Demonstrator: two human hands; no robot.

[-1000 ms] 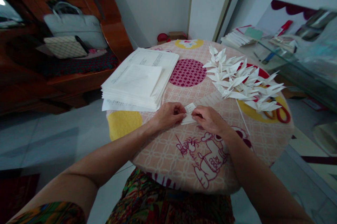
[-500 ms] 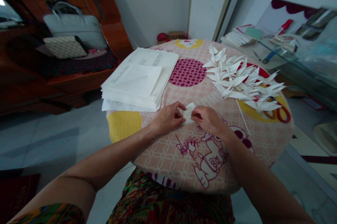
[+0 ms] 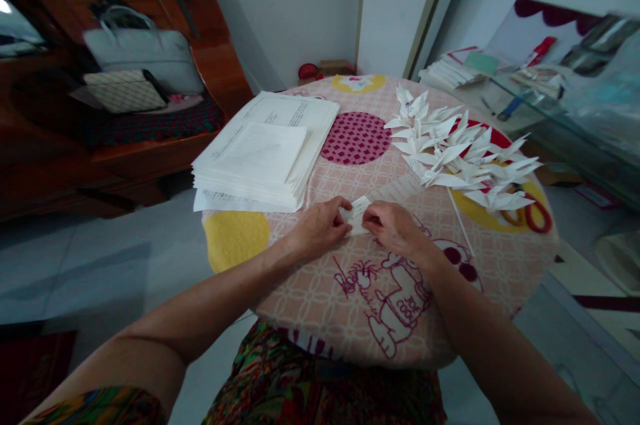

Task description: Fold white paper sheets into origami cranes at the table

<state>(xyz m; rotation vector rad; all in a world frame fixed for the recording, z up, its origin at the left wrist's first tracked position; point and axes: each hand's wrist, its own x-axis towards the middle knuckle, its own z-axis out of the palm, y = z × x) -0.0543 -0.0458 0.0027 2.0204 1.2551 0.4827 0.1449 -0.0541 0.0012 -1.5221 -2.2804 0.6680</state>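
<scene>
A small folded piece of paper [image 3: 358, 215] lies on the cloth-covered table [image 3: 320, 292] between my hands. My left hand [image 3: 325, 222] pinches its left edge with curled fingers. On the opposite edge, my right hand [image 3: 390, 225] has thumb and fingers closed. My fingertips cover both sides of the paper, so its exact fold is partly hidden. Just behind it a clear ruler [image 3: 400, 190] rests on the cloth. Many folded white paper pieces with pointed tips [image 3: 450, 148] are heaped to the right.
A stack of printed sheets [image 3: 275, 108] with a smaller square sheet [image 3: 270, 148] on top sits at the left. Scissors with red and yellow handles [image 3: 539, 217] lie near the right edge, and a thin white stick [image 3: 461, 222] beside the heap. A glass shelf [image 3: 550, 118] stands beyond.
My left hand's fingers have shifted down very slightly on the paper. The right hand keeps its place, and nothing else has visibly moved.
</scene>
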